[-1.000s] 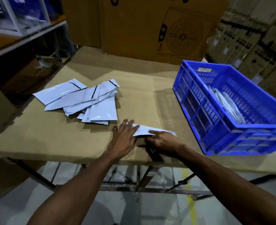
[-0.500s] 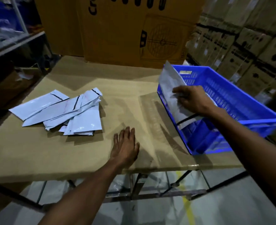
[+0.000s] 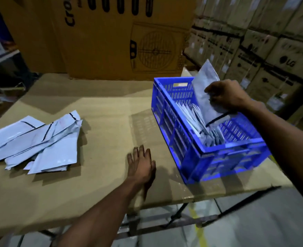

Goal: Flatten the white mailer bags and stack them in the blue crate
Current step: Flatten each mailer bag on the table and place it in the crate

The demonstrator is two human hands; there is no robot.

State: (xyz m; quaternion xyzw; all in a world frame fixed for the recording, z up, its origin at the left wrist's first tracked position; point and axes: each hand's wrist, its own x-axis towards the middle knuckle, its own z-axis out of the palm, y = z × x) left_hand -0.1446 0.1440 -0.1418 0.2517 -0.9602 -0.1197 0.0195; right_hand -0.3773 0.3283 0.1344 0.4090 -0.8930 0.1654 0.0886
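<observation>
Right hand [image 3: 224,94] grip pinches a white mailer bag [image 3: 205,90] above blue crate [image 3: 218,161]; left hand [image 3: 140,166] flat, fingers straight, on tabletop [image 3: 102,122].

Your left hand [image 3: 141,165] and right hand [image 3: 224,95] are both bare: no gloves and no rings that can be made out. Both forearms are bare too, with no sleeve reaching into view, no watch and no band at either wrist. Your left forearm enters from about 7 o'clock, your right from about 4 o'clock. The fingernails are too blurred to describe, and the dim light hides finer detail on both arms.
</observation>
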